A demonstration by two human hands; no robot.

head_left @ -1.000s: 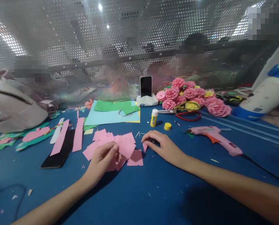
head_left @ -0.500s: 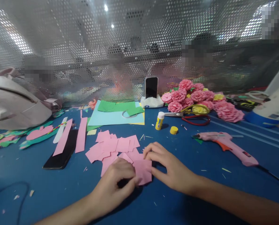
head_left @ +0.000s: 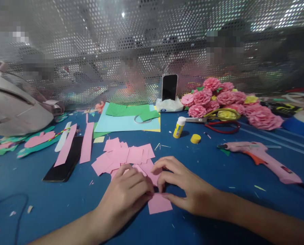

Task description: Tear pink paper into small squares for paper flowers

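Observation:
A small pink paper square (head_left: 160, 205) lies near the table's front, below a loose heap of pink paper squares (head_left: 118, 154). My left hand (head_left: 130, 190) is closed at the square's upper left corner, thumb and fingertips together on its edge. At the upper right corner, my right hand (head_left: 179, 183) has its thumb on the paper and its curled forefinger just behind the edge. Its other fingers arch over the heap. The left fingers hide part of the heap and the square's corner.
A glue stick (head_left: 179, 127), its yellow cap (head_left: 195, 139), scissors (head_left: 222, 125) and a pink glue gun (head_left: 261, 158) lie to the right. Pink paper flowers (head_left: 208, 97) stand behind. A dark phone (head_left: 65, 166) and pink strips (head_left: 87, 144) lie left, near a bag (head_left: 16, 105).
The pink square has come away from the heap toward me. My right hand's fingers have curled in, and both hands now meet at the square's upper edge.

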